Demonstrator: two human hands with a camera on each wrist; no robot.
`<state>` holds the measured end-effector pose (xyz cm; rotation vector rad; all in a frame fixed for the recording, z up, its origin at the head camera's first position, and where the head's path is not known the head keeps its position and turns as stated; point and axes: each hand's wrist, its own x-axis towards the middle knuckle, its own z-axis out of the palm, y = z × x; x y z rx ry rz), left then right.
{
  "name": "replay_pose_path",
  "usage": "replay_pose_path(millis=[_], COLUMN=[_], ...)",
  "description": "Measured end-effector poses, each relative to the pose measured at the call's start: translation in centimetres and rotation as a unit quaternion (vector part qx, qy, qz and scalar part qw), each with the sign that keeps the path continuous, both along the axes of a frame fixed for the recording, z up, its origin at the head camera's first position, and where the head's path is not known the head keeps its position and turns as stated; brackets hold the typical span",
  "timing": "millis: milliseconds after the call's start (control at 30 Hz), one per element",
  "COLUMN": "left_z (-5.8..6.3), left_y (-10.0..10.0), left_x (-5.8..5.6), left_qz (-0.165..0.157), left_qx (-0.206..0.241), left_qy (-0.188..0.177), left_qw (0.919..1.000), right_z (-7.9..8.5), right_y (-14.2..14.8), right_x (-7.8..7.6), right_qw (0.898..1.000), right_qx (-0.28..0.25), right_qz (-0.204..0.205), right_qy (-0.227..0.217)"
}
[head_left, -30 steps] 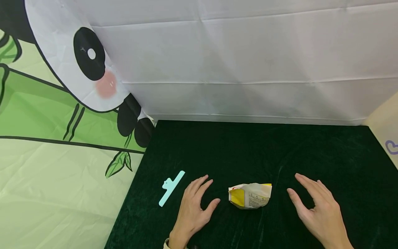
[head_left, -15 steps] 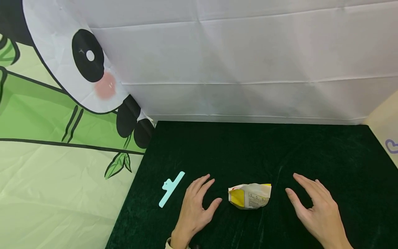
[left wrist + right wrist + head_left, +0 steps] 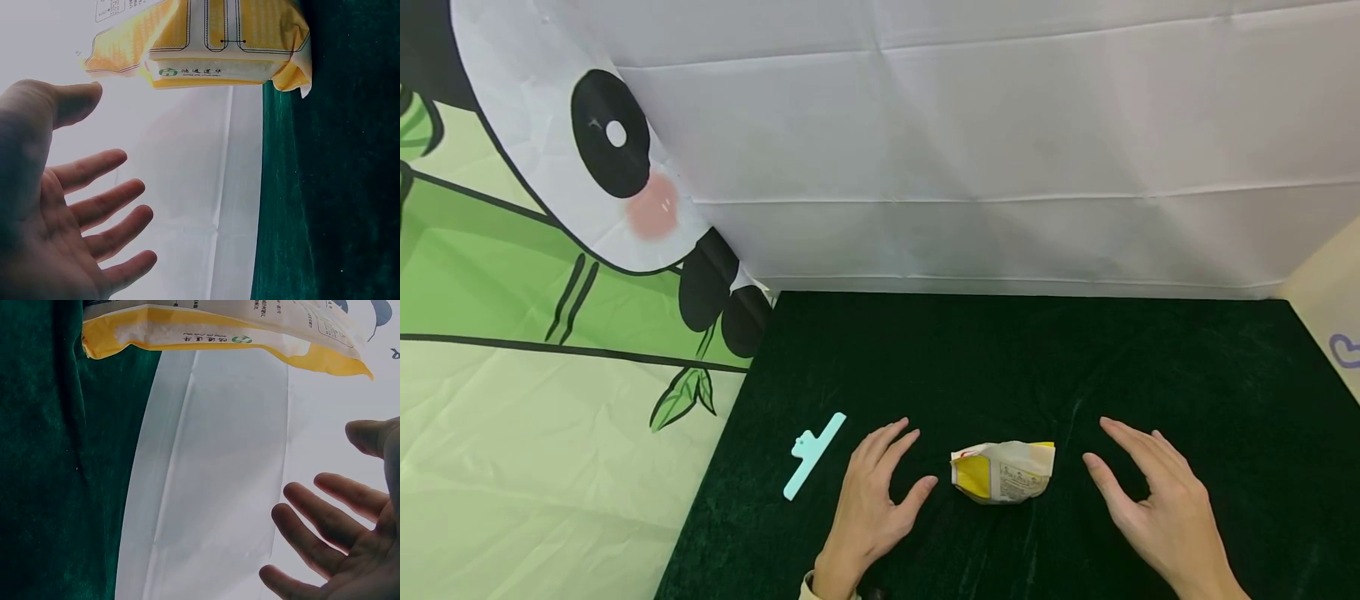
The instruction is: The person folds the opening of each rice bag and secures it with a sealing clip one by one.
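Note:
A crumpled yellow and white printed packet lies on the dark green cloth between both hands. Its yellow side, with green and black print, shows in the left wrist view as the packet and in the right wrist view as the packet. My left hand is left of it, thumb and fingers spread and holding nothing. My right hand is farther off on the packet's right, fingers extended, thumb apart, also holding nothing. A light blue bag clip lies slanted to the left of my left hand.
The dark green velvety cloth covers the table. Behind it hangs a white sheet with fold lines. On the left is a green cloth with a cartoon panda print; a cream panel stands at the right.
Both hands have drifted slightly inward toward the packet, the right a little more than the left. The packet and the bag clip have stayed in place.

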<state>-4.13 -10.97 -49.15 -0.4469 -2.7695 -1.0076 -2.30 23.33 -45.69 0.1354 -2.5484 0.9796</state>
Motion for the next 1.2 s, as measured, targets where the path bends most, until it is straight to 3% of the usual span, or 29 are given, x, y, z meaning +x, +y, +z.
replay_pose_path(millis=[600,1200], left_z=[0.4,0.6], left_y=[0.3,1.9], left_x=[-0.4,-0.9], left_qz=[-0.011,-0.030], left_qx=[-0.003,0.016], left_qy=[0.008,0.017], left_qw=[0.9999,0.9993], right_z=[0.0,0.1], right_y=[-0.1,-0.4], right_x=[-0.8,-1.5], right_qw=[1.000,0.999], right_qx=[0.004,-0.001], right_qz=[0.019,0.042], right_qy=[0.004,0.031])
